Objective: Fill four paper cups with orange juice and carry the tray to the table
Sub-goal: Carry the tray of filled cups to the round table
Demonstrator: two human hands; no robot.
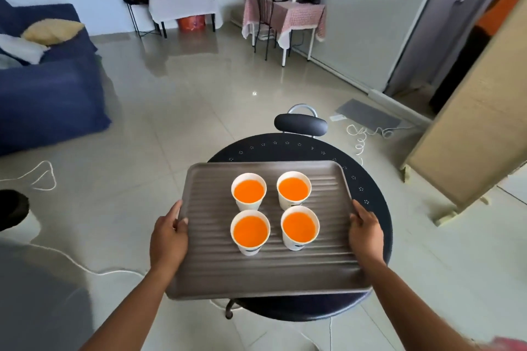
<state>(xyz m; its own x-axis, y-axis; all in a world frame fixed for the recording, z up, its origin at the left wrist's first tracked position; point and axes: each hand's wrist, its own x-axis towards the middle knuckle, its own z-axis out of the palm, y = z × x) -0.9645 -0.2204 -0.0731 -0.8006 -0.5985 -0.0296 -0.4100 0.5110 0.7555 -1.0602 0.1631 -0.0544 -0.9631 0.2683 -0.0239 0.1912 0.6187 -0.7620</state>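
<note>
A brown ribbed tray (268,273) carries four white paper cups full of orange juice: back left (248,190), back right (293,188), front left (250,231), front right (300,227). My left hand (168,236) grips the tray's left edge, thumb on top. Gripping the right edge is my right hand (365,232). The tray sits over a small round black table (368,194), overhanging its left and front sides. I cannot tell whether it rests on the table or hovers just above it.
A black-backed chair (301,124) stands behind the round table. A blue sofa (48,94) is at the left. White cords (42,179) trail on the tiled floor. A cardboard box (470,134) leans at the right. Two cloth-covered tables, white (182,0) and pink (288,13), stand by the far wall.
</note>
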